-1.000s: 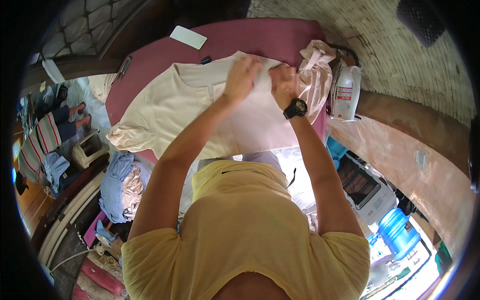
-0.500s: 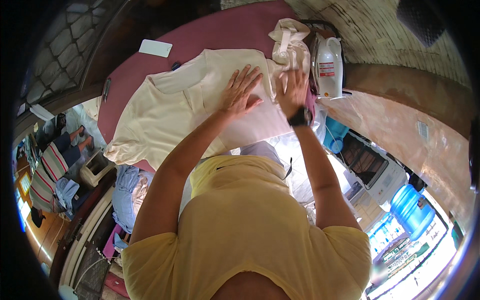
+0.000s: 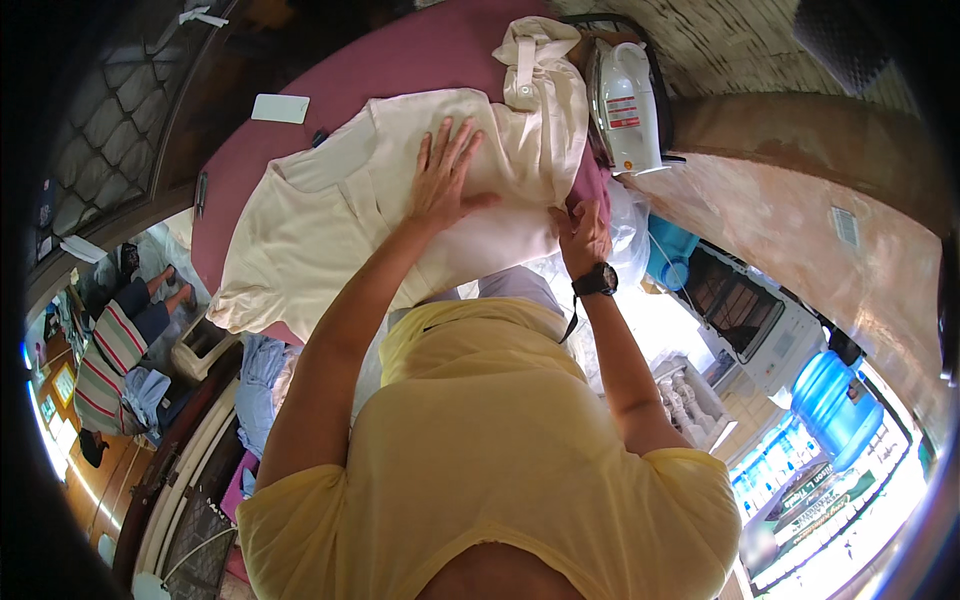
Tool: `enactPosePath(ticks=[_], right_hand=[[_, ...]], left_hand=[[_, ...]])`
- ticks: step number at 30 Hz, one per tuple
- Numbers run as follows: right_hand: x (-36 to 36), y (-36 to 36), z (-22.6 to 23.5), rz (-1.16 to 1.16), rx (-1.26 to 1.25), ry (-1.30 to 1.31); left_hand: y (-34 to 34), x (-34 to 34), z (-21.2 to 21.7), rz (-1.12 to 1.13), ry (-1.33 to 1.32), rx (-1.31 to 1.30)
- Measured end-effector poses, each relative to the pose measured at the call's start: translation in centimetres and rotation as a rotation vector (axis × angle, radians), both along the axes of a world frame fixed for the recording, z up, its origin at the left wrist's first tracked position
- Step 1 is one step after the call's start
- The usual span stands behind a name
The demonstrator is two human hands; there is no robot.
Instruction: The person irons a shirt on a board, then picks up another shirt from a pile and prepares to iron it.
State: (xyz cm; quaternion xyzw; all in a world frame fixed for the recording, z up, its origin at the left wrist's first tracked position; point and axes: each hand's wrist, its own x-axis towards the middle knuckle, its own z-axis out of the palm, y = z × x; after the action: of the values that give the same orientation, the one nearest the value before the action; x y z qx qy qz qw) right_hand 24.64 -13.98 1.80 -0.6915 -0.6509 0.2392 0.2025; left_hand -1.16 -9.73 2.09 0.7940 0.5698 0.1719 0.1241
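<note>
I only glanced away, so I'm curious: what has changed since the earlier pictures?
The right hand moved from the sleeve toward the person, to the near right edge of the cream shirt; its grip is unclear. The left hand has settled flat on the shirt. The white iron stays at the right.

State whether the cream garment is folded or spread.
Mostly spread: the cream garment lies flat across the maroon surface, one sleeve bunched.

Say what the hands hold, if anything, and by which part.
Left hand lies flat on the cream garment, holding nothing; right hand is at its edge, grip unclear.
</note>
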Motion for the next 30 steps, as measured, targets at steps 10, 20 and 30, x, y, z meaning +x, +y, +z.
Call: enactPosePath(ticks=[10, 20, 30], right_hand=[[2.1, 7.2, 6.3, -0.050, 0.439, -0.255], [6.2, 20.9, 5.4, -0.130, 0.035, -0.272], [-9.9, 2.0, 12.6, 0.373, 0.127, -0.172]], left_hand=[[-6.3, 8.2, -1.6, -0.539, -0.068, -0.151], [-6.5, 2.5, 1.7, -0.374, -0.330, -0.085], [-11.2, -11.4, 2.9, 0.282, -0.439, 0.181]])
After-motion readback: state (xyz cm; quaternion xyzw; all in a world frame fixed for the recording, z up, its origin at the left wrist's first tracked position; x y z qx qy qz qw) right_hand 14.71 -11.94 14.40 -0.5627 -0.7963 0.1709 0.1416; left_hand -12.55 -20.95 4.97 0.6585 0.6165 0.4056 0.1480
